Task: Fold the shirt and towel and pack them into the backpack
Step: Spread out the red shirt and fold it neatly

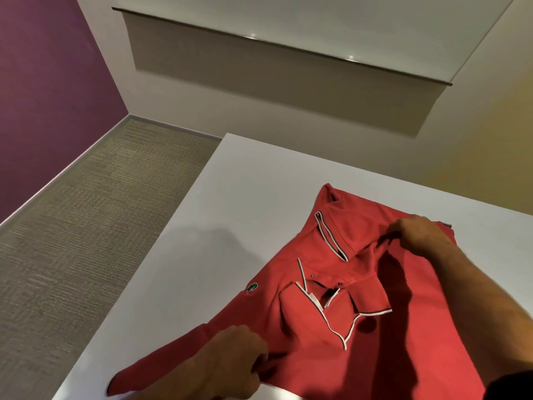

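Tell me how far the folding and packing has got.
Early stage. Nothing looks finished: the red shirt lies spread, rumpled and unfolded on the white table. In hand: the left hand pinches fabric near one sleeve, and the right hand pinches it near the other shoulder. Left: folding the shirt, then the towel and backpack, neither in view.

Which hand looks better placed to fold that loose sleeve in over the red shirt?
Probably the left hand: it already pinches the shirt right beside the sleeve that lies spread on the table. The right hand grips the far shoulder.
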